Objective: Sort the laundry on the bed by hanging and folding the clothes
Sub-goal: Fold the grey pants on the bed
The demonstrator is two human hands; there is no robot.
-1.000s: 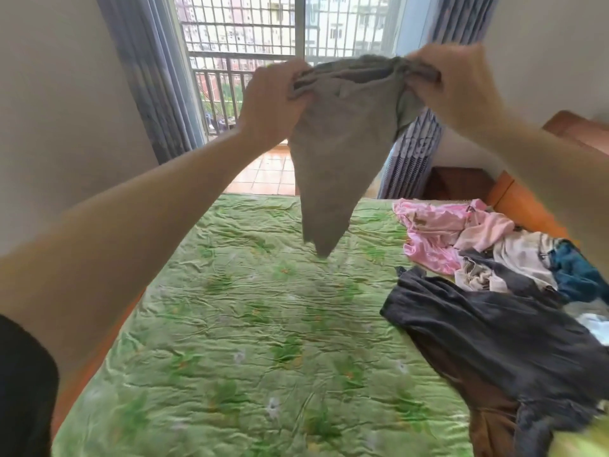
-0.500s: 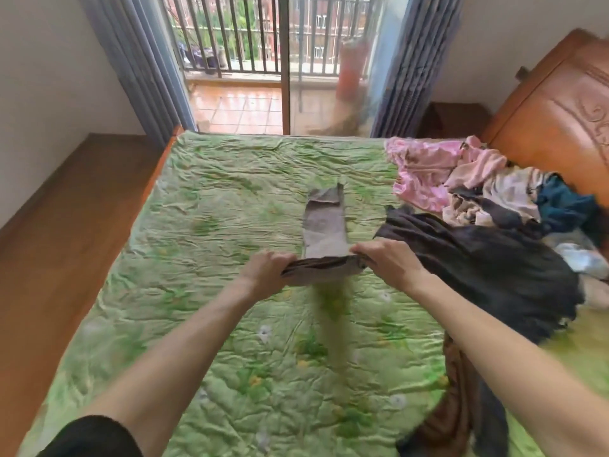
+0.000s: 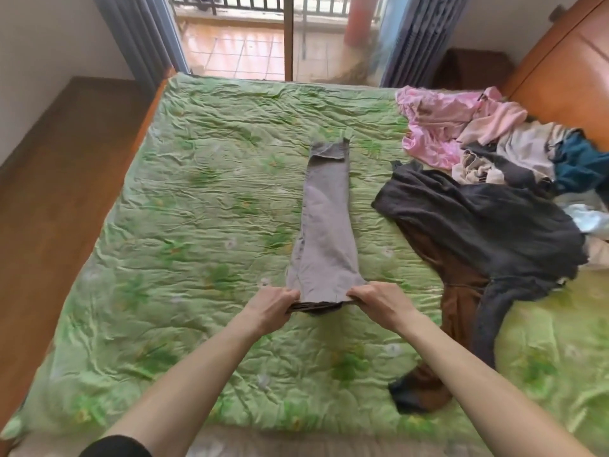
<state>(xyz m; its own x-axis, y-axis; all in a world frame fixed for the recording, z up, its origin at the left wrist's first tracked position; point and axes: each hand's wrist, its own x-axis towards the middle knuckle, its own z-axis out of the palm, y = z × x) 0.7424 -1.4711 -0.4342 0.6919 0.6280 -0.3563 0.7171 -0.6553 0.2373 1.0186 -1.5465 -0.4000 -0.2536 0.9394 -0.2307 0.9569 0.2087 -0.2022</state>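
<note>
A pair of grey trousers (image 3: pixel 324 222) lies stretched lengthwise on the green bedspread (image 3: pixel 184 206), legs pointing toward the window. My left hand (image 3: pixel 272 305) grips the left end of the waistband at the near end. At the right end of that waistband my right hand (image 3: pixel 374 300) is closed on the cloth. A pile of unsorted laundry (image 3: pixel 514 153) lies on the right side of the bed: pink, beige, teal and white pieces. A dark grey garment (image 3: pixel 478 222) spreads over a brown one (image 3: pixel 458 301).
The wooden headboard (image 3: pixel 560 67) rises at the right. A wooden floor (image 3: pixel 56 166) runs along the left of the bed. Beyond the far edge are grey curtains (image 3: pixel 138 37) and an open balcony door with railings.
The trousers came down from being held up in the air to lying flat on the bed. Both hands kept hold of the waistband and drew it toward me.
</note>
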